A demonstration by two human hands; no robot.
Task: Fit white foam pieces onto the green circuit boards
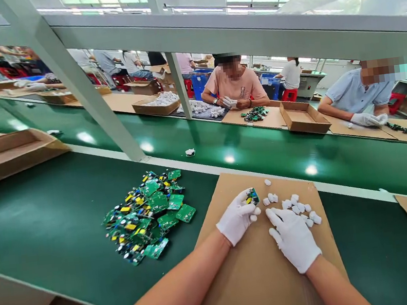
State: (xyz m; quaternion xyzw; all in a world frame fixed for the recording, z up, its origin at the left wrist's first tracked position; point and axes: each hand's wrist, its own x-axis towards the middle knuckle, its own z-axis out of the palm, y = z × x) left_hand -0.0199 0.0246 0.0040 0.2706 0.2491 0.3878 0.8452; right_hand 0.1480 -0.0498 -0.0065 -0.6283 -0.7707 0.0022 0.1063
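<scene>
My left hand (237, 217), in a white glove, is closed around a small circuit board (253, 196) with green, blue and yellow parts showing above the fingers. Over the cardboard sheet (261, 273), my gloved right hand (294, 237) has its fingers stretched out and the thumb apart. Its fingertips are beside several small white lumps (298, 207); whether they touch one I cannot tell. Two more lumps (270, 198) and a single lump (267, 182) lie farther up the cardboard. To the left, a heap of green circuit boards (145, 218) with yellow and black components rests on the dark green bench.
Behind the bench runs a shiny green conveyor (263, 158) carrying one board with a white lump (190, 152). A grey metal frame (89, 87) crosses above. A cardboard tray (12, 152) stands at left. Across the conveyor, two people (235, 82) work beside boxes and boards.
</scene>
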